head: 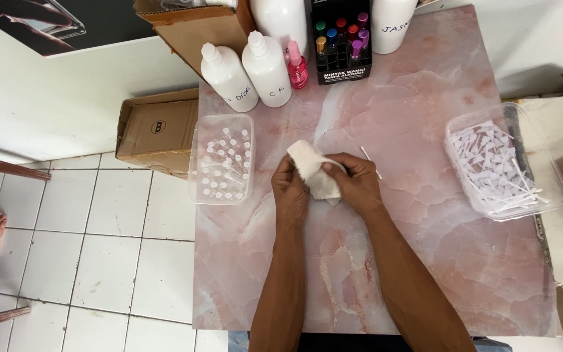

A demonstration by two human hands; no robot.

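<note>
While crumpled, white cloth (315, 175) | left hand (290, 190), right hand (354, 183) fingers clutch it

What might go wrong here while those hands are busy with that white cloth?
Both hands, left hand and right hand, are wrapped around the crumpled white cloth, so neither is free. The thin white stick lying beside the right hand could get swept off the pink marble-patterned table. The clear plastic tub of small white-capped vials overhangs the table's left edge and might tip if bumped.
</note>
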